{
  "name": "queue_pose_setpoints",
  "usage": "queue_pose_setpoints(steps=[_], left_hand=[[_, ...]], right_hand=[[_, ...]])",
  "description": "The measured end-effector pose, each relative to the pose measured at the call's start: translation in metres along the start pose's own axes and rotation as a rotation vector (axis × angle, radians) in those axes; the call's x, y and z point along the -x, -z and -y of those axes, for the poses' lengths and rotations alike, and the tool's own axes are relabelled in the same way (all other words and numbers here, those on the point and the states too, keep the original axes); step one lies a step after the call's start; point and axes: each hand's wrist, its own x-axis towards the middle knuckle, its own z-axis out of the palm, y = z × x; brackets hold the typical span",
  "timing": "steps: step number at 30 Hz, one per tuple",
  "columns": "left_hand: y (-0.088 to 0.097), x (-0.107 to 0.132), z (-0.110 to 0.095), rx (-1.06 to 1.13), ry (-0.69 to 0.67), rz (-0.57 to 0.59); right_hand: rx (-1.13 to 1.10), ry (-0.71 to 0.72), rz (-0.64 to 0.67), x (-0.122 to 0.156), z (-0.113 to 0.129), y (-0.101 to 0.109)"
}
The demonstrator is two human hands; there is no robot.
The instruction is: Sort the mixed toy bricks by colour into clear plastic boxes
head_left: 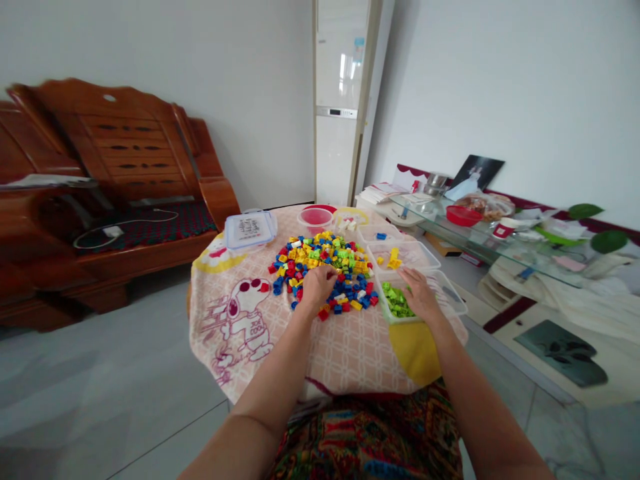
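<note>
A heap of mixed toy building bricks (305, 257), in red, blue, yellow, green and white, lies on the cloth-covered round table (330, 347). Over the heap's front middle is my left hand (319, 285), its fingers pinched together; whatever they hold is hidden. My right hand (421, 292) rests at the container of green bricks (397, 301), fingers stretched out over its right part. Just behind that, yellow bricks (394, 259) lie in another clear plastic container (423, 255). Farther back, a blue brick (381, 236) sits in a third one.
A pink-red round tub (316, 217) and some white bricks (349, 225) are at the table's back. A lidded clear box (250, 229) stands back left. To the right is a cluttered glass-topped cabinet (485, 230); to the left, a wooden bench (125, 153).
</note>
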Motion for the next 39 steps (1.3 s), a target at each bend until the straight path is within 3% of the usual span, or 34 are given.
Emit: queue_pose_setpoints(steps=[4,10,20,25,31,35,39], left_hand=[[0.008,-0.001,0.008,-0.163,0.095,0.114],[0.007,0.001,0.005,-0.282,0.106,0.204],[0.008,0.005,-0.004,-0.338,0.111,0.245],[0.008,0.003,0.004,-0.112,0.110,0.210],[0.001,-0.002,0.009,0.285,0.061,0.040],[-0.015,0.003,-0.005,0.464,-0.064,0.032],[-0.038,0.015,-0.033,0.545,-0.207,0.109]], right_hand=[[-0.002,0.011,-0.014,0.001,-0.001,-0.001],[-0.012,0.007,-0.008,0.001,-0.003,-0.002],[-0.036,0.018,-0.020,0.000,-0.002,0.000],[-0.018,0.004,-0.014,0.000,0.000,0.001],[-0.041,0.008,-0.022,0.001,-0.002,-0.001],[-0.044,0.014,-0.021,0.000,-0.002,-0.001],[-0.017,0.008,-0.002,0.000,-0.001,0.000]])
